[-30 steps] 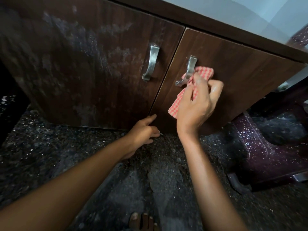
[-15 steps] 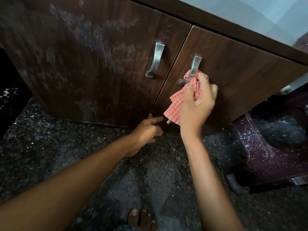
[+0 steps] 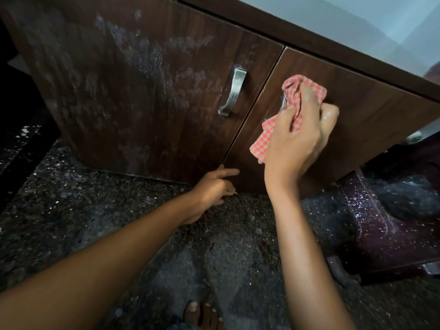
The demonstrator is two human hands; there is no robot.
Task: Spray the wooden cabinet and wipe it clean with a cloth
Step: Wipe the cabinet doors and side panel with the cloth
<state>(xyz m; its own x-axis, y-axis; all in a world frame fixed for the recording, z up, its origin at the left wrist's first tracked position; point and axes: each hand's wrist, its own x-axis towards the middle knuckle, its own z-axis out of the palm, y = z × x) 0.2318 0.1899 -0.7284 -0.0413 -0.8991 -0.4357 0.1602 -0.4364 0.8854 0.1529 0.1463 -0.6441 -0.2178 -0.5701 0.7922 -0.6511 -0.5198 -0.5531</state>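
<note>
my right hand (image 3: 297, 139) gripped the bunched cloth (image 3: 263, 138) against the right cabinet door (image 3: 369, 110) at its handle (image 3: 283, 104), my left hand (image 3: 214, 186) held nothing, one finger by the door's bottom edge, and i feared the cloth snagging on that handle.

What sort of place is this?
Probably a home, seen near floor level: a low wooden cabinet with metal handles, a dark speckled stone floor, a bare foot. The right hand wipes with a checked cloth.
</note>
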